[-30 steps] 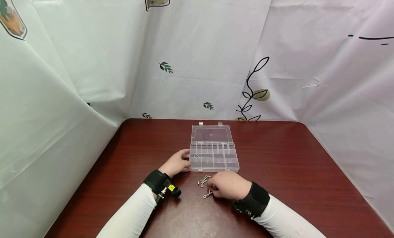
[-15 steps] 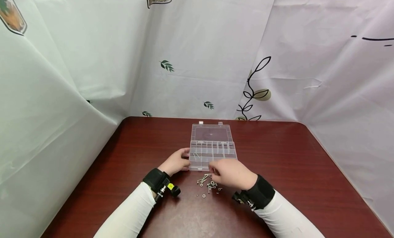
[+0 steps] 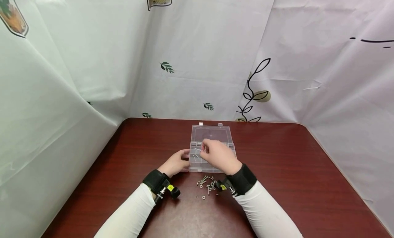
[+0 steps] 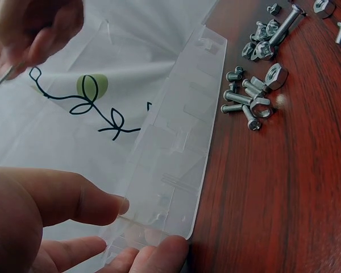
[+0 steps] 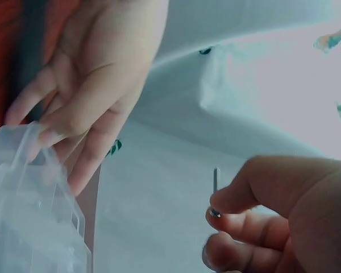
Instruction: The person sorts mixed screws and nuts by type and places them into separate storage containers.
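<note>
A clear plastic compartment box (image 3: 196, 168) lies with its lid (image 3: 212, 132) laid back. My left hand (image 3: 174, 163) rests against its left side near the front corner, fingers fairly straight and spread, fingertips on the wall in the left wrist view. My right hand (image 3: 220, 155) is over the left compartments and pinches a thin metal screw (image 5: 216, 185) between thumb and fingertips. In the right wrist view its shank points up, with the head at the fingertips. A couple of long screws (image 3: 196, 156) lie in a left compartment. The right hand hides much of the box's middle.
In front of the box, several loose screws (image 4: 284, 25) and nuts (image 4: 276, 76) are scattered on the dark red wooden table (image 3: 277, 155). A single nut (image 3: 203, 197) lies nearer the front. White printed sheeting (image 3: 197, 60) encloses the table's back and sides.
My right hand has lifted from the loose hardware, passed over the box's front edge and moved to the left compartments with a screw. The left hand has stayed at the box's side.
</note>
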A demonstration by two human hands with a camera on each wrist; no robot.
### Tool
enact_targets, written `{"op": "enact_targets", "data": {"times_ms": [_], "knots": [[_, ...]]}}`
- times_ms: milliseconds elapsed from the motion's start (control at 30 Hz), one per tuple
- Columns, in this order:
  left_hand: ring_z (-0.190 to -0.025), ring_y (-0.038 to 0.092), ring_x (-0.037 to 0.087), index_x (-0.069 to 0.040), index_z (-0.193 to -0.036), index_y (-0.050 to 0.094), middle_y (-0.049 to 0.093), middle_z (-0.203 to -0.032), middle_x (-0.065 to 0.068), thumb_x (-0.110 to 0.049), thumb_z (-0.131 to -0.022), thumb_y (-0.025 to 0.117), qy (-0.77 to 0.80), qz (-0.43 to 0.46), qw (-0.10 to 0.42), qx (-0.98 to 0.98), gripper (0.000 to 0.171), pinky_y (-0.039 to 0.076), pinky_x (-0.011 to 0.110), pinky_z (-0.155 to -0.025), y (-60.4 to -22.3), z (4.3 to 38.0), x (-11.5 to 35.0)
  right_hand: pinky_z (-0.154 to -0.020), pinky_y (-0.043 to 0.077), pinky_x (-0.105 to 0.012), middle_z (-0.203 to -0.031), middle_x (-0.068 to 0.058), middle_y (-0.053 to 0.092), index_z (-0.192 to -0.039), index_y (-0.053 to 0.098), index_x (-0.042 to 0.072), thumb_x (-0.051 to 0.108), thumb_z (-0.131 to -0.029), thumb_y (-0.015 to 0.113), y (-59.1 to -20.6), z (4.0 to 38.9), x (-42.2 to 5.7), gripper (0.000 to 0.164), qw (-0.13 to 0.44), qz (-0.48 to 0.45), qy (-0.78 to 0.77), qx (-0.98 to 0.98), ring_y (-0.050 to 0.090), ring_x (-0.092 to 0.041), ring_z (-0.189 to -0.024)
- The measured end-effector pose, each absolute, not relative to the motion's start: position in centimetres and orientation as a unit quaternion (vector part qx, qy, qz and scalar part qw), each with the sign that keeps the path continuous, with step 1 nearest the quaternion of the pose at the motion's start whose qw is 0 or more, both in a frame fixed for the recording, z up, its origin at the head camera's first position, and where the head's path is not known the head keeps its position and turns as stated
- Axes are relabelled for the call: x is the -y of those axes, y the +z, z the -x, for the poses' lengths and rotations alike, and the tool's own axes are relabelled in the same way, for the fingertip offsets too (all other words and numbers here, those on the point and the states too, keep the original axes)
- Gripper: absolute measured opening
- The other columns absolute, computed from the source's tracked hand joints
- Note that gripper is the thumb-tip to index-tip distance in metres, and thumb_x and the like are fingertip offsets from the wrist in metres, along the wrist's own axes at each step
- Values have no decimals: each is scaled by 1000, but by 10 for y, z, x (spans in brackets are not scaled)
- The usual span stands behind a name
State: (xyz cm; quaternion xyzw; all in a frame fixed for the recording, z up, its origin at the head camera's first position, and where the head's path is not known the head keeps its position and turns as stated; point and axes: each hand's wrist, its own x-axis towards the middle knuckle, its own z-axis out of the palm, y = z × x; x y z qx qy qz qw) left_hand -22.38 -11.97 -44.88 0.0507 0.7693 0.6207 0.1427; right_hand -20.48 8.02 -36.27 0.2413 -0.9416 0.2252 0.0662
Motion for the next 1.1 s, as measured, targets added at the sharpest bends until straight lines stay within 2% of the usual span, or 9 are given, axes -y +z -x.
{"op": "enact_targets", "data": {"times_ms": [200, 467, 767, 1100], "knots": [[-94, 62, 26, 6, -146, 39, 53, -129, 27, 7, -78, 59, 617, -56, 141, -772, 71, 58, 41, -75, -449, 225, 119, -52, 36, -28, -68, 4, 55, -87, 61, 17, 19, -93, 61, -369, 222, -64, 6, 31, -196, 267, 943, 46, -13, -55], [-94, 62, 27, 6, -147, 38, 52, -130, 27, 7, -78, 59, 613, -53, 146, -775, 72, 58, 41, -74, -446, 226, 118, -54, 38, -29, -70, 2, 58, -85, 64, 16, 23, -94, 63, -392, 240, -62, 12, -23, -153, 252, 955, 49, -15, -57], [-96, 63, 28, 5, -148, 38, 52, -132, 27, 6, -79, 59, 611, -48, 144, -777, 72, 58, 43, -76, -444, 224, 119, -60, 44, -32, -74, 3, 61, -76, 64, 17, 26, -91, 69, -418, 253, -59, 18, -8, -165, 219, 962, 52, -14, -62], [-96, 63, 28, 6, -148, 37, 53, -131, 26, 7, -79, 58, 608, -50, 142, -779, 72, 58, 42, -75, -446, 222, 120, -60, 44, -33, -78, 3, 63, -78, 66, 18, 28, -91, 69, -422, 252, -58, 16, -8, -167, 221, 961, 52, -15, -62]]}}
